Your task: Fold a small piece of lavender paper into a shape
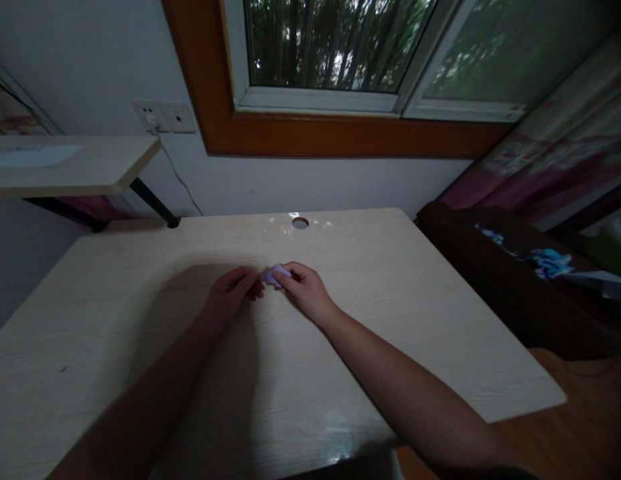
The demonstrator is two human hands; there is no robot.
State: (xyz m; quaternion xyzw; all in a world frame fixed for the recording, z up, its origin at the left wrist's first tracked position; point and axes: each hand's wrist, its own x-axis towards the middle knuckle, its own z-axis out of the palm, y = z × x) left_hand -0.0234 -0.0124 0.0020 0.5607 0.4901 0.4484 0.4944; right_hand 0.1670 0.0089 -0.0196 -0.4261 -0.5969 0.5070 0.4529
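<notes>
The purple paper [277, 274] is held over the table [390, 267], near the middle of the view. From its 4 o'clock side the right hand [309, 292] pinches it between thumb and fingers. At its 8 o'clock side the left hand [231, 292] has thumb and finger drawn together; I cannot tell whether they grip it. A round hole [300, 223] sits at 1 o'clock, a shelf [95, 172] at 10.
</notes>
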